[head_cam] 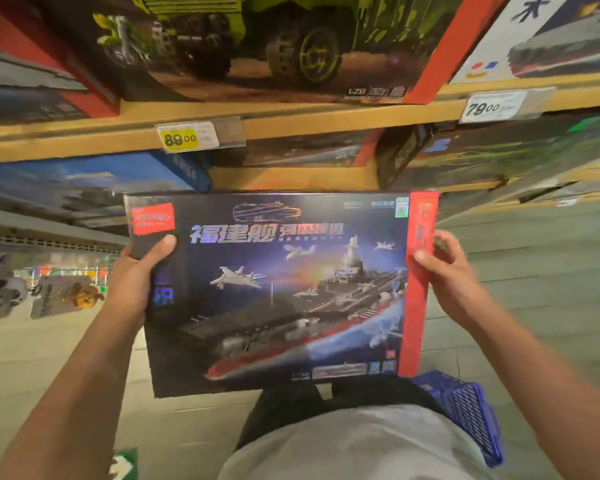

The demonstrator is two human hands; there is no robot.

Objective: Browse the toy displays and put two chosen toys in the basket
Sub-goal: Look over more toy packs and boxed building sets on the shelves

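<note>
I hold a large flat toy box (281,289) in front of me, printed with an aircraft carrier, jets and a red stripe down its right side. My left hand (136,278) grips the box's left edge with the thumb on the front. My right hand (447,271) grips the red right edge. A blue plastic basket (471,414) stands on the floor at my lower right, partly hidden behind my body and the box. What lies inside the basket is hidden.
Wooden shelves (291,116) fill the upper view, with a green truck box (257,43) on top, more boxed sets below, and price tags 89.00 (184,137) and 79.00 (489,106). Soft toys (49,292) lie at far left. Grey tiled floor lies below.
</note>
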